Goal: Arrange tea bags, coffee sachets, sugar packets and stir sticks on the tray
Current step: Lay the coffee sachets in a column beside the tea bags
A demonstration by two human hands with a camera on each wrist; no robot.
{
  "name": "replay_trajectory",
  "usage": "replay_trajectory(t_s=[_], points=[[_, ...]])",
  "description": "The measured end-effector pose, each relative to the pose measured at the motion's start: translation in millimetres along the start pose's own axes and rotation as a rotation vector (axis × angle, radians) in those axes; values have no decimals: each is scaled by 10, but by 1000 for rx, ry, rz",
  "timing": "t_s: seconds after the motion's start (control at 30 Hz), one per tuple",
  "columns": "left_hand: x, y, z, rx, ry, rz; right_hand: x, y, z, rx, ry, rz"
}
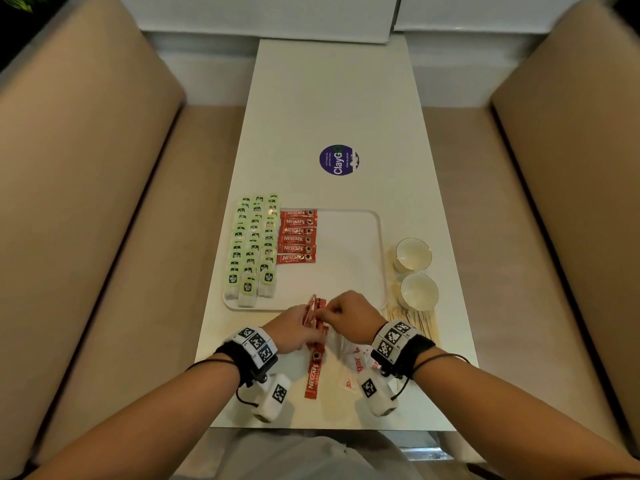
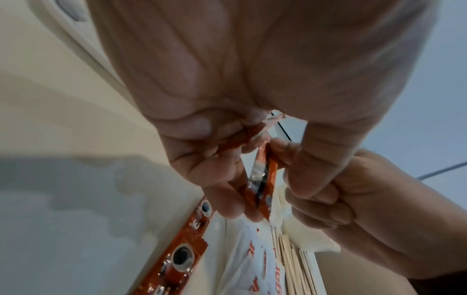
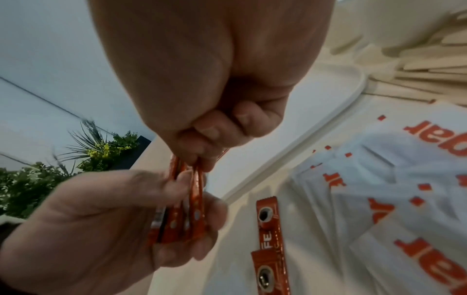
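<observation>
It looked like a café or office pantry booth: a long white tabletop (image 1: pixel 332 109) ran between two tan upholstered bench seats (image 1: pixel 79 168), one at 9 o'clock and one at 3 o'clock. A round purple "ClayGo" sticker (image 1: pixel 338 160) at 12 o'clock asked users to clean as they go, and potted greenery (image 3: pixel 83 151) stood beyond the seating.

My right hand (image 1: pixel 349 315) covers part of the sugar packets (image 1: pixel 356 362); my left hand's (image 1: pixel 294 329) sachet count is unclear.
</observation>
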State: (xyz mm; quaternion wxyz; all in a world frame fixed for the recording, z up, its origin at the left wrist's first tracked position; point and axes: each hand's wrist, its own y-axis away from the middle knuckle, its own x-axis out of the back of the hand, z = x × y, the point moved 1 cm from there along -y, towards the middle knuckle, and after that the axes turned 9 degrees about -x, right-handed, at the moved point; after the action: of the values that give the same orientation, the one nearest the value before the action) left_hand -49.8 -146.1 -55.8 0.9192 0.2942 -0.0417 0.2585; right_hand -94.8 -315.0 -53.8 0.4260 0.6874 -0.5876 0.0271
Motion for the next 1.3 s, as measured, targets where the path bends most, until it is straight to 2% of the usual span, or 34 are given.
replay_trajectory(t_s=[0.1, 0.27, 0.5, 0.63, 0.77, 0.93, 1.07, 1.17, 1.3], points=[[-19, 4, 20, 8, 43, 13, -23, -1, -12, 1, 15, -34], [-80, 64, -60, 164, 50, 35, -62, -9, 52, 29, 175, -36], [-250, 46, -370, 171, -412, 38, -160, -57, 122, 132, 552, -132], [-306, 42, -364, 161, -519, 57, -240, -68, 113, 146, 629, -162], [-277, -5, -374, 161, -587, 82, -269, -84, 153, 157, 639, -115], [-211, 32, -413, 212, -551, 110, -210, -60, 226, 135, 647, -82], [-94, 62, -440, 188, -423, 21, -155, -78, 239, 109, 608, -89], [15, 137, -408, 163, -321, -28, -105, -64, 228, 139, 599, -58], [129, 263, -325, 123, -92, 34, -36, -14, 196, 227, 563, -23]])
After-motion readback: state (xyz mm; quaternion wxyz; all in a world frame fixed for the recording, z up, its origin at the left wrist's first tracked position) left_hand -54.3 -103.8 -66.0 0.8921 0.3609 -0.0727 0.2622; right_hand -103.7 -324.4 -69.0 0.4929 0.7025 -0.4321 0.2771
